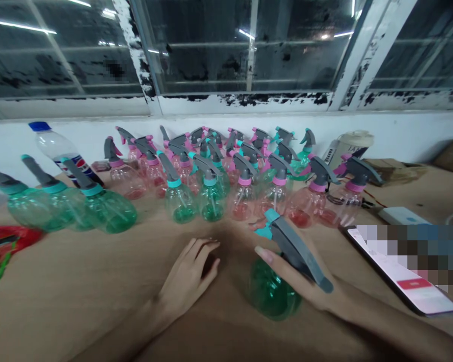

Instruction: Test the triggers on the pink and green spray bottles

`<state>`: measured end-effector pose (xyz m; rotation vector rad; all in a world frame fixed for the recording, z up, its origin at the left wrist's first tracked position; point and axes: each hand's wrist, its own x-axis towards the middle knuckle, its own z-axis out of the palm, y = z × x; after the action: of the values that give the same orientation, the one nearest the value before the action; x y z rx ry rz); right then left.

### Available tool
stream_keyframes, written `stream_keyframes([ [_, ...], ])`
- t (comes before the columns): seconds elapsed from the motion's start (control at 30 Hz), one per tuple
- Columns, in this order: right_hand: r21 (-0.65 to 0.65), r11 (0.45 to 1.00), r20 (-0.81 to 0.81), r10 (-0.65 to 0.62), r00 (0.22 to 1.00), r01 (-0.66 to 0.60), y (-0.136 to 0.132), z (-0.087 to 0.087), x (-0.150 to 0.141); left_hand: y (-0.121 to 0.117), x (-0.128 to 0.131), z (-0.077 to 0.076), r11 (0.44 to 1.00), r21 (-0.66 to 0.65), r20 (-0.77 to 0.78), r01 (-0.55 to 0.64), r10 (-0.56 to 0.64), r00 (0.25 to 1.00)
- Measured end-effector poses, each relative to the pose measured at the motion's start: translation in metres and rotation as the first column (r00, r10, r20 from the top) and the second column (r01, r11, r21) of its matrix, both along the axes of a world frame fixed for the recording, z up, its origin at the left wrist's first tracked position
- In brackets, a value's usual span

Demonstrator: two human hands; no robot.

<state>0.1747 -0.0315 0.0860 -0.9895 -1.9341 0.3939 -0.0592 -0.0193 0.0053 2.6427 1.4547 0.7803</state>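
Note:
My right hand (310, 287) is wrapped round the neck of a green spray bottle (275, 297) with a grey and turquoise trigger head. The bottle stands on or just over the table; I cannot tell which. My thumb lies along the near side, and the other fingers are mostly hidden behind the trigger head. To its left, my left hand (191, 269) rests on the wooden table (98, 281), holding nothing, its fingers loosely bent and apart. Beyond both hands stand rows of clear green spray bottles (211, 201) and pink spray bottles (243, 201).
Several green spray bottles (111, 208) lean at the left beside a cola bottle (66, 151) with a blue cap. A red and green packet (11, 246) lies at the left edge. On the right are a phone (392, 266), a white box (405, 217) and a cup (349, 148).

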Motion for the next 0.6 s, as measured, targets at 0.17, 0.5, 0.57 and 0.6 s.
stream_keyframes([
  [0.17, -0.033, 0.998, -0.035, -0.056, 0.998, 0.055, 0.003, -0.008, 0.002, 0.0, 0.0, 0.001, 1.0, -0.022, 0.008, -0.022, 0.022, 1.0],
  [0.5, -0.063, 0.998, -0.059, -0.001, 0.998, -0.003, 0.005, -0.012, 0.005, 0.002, -0.001, 0.001, 0.999, -0.044, 0.011, -0.03, 0.03, 0.999],
  [0.57, -0.069, 0.997, -0.066, 0.015, 0.998, -0.02, 0.006, -0.013, 0.005, 0.002, -0.001, 0.001, 0.998, -0.048, 0.009, -0.032, 0.033, 0.999],
  [0.6, -0.073, 0.997, -0.069, 0.021, 0.997, -0.026, 0.006, -0.013, 0.005, 0.002, -0.001, 0.002, 0.998, -0.046, 0.009, -0.032, 0.033, 0.999],
])
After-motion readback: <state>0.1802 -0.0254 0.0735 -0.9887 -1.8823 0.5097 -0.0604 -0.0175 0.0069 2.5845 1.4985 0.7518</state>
